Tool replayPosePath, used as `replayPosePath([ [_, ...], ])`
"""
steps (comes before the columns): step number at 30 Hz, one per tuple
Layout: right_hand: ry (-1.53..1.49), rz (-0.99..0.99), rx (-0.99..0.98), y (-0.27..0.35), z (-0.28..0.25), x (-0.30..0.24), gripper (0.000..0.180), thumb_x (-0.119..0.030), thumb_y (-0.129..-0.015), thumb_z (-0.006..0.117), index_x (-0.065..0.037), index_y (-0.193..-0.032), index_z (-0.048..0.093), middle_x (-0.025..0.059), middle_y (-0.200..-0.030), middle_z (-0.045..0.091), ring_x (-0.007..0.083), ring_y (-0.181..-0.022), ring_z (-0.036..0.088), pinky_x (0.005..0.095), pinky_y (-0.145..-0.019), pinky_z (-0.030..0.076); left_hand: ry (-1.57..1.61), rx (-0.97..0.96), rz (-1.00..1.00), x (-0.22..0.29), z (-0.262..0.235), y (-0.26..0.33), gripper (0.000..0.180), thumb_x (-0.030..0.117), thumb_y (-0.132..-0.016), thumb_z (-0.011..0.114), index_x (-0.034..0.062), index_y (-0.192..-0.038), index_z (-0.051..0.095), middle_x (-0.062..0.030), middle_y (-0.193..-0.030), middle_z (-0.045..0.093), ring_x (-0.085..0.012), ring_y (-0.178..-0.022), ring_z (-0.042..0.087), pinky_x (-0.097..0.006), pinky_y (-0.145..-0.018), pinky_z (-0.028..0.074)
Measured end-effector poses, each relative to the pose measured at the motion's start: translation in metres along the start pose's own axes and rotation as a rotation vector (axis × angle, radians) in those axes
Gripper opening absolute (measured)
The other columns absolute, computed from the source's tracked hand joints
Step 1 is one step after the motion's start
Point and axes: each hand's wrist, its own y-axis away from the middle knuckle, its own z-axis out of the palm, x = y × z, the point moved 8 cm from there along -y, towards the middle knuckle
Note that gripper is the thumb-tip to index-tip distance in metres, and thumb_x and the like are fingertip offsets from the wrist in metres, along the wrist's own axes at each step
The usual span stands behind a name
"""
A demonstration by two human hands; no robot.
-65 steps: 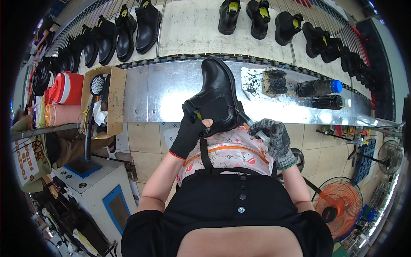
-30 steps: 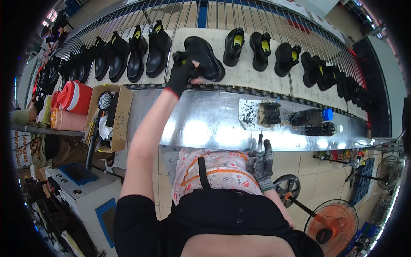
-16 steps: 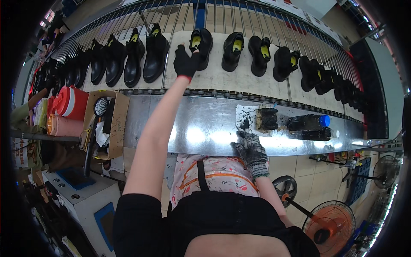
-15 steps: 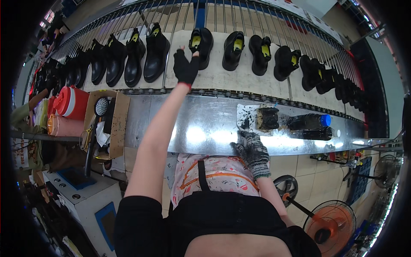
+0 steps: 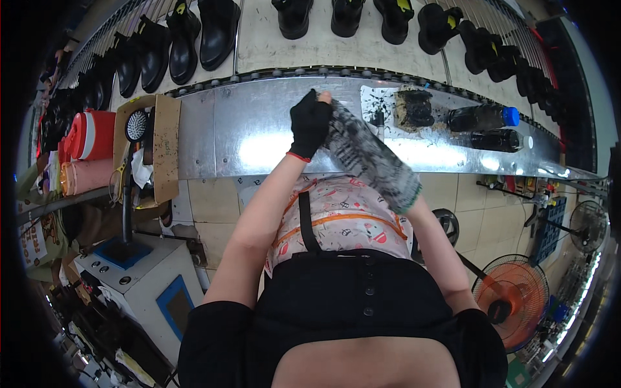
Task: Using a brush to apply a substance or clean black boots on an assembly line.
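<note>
The left hand (image 5: pixel 310 123) appears to pinch the fingertip end of the grey knit glove (image 5: pixel 356 139), which slants over the tabletop (image 5: pixel 226 116) from beyond its near edge toward the far one; how the right hand (image 5: pixel 388 171) inside is set cannot be told. The glove covers that hand to the wrist, so adjusting it looks unfinished, while black boots (image 5: pixel 218 32) stand beyond the far edge, ungripped.

Rough knitted cloth glove (image 5: pixel 372 155), smooth glossy metal worktop (image 5: pixel 252 119), shiny leather-like boots (image 5: pixel 217 35), matt cardboard box (image 5: pixel 168 149)
</note>
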Motion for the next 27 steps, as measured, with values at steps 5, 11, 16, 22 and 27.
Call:
replayPosePath([
  [5, -0.002, 0.163, -0.171, 0.069, -0.001, -0.021, 0.047, -0.013, -0.081, 0.063, -0.009, -0.126, 0.053, 0.0166, -0.122, 0.055, 0.027, -0.113, 0.053, 0.0338, -0.095, 0.043, -0.262, 0.097, -0.083, -0.073, -0.064, -0.002, 0.049, 0.044, -0.086, 0.058, -0.0039, -0.097, 0.062, -0.018, -0.075, 0.065, -0.0299, -0.071, 0.064, -0.037, -0.07, 0.049],
  [11, 0.287, 0.253, -0.218, 0.066, 0.011, 0.007, 0.03, -0.006, -0.075, 0.062, -0.007, -0.104, 0.057, 0.0087, -0.086, 0.061, 0.0245, -0.083, 0.06, 0.0327, -0.069, 0.049, -0.49, -0.018, 0.31, 0.039, -0.077, 0.016, 0.054, 0.044, -0.076, 0.068, 0.0041, -0.11, 0.056, -0.0138, -0.091, 0.06, -0.0302, -0.088, 0.058, -0.039, -0.077, 0.046],
  [16, 0.296, -0.193, -0.155, 0.038, -0.01, -0.042, 0.016, 0.003, -0.067, 0.063, -0.006, -0.08, 0.063, 0.0073, -0.082, 0.06, 0.0228, -0.079, 0.06, 0.0298, -0.066, 0.047, -0.126, -1.037, 0.318, 0.069, -0.035, 0.132, 0.036, 0.023, -0.071, 0.074, 0.0055, -0.099, 0.059, -0.0095, -0.087, 0.06, -0.0266, -0.083, 0.06, -0.037, -0.073, 0.046],
  [22, 0.62, -0.164, -0.477, 0.056, 0.039, -0.039, 0.01, -0.012, -0.073, 0.064, -0.013, -0.08, 0.071, 0.0083, -0.114, 0.057, 0.0234, -0.103, 0.057, 0.0375, -0.084, 0.048, -0.275, -0.786, 0.461, 0.074, -0.044, 0.125, 0.031, 0.016, -0.068, 0.069, 0.0079, -0.096, 0.059, -0.0135, -0.084, 0.057, -0.0332, -0.079, 0.056, -0.041, -0.069, 0.044],
  [27, 1.201, -0.245, -0.151, 0.048, 0.054, -0.034, 0.028, -0.024, -0.076, 0.064, -0.02, -0.103, 0.068, 0.0168, -0.126, 0.05, 0.0311, -0.108, 0.054, 0.0452, -0.089, 0.043, -0.325, -0.788, 0.425, 0.084, -0.036, 0.108, 0.025, 0.017, -0.071, 0.068, 0.006, -0.091, 0.058, -0.0119, -0.081, 0.057, -0.0329, -0.075, 0.055, -0.042, -0.065, 0.043],
])
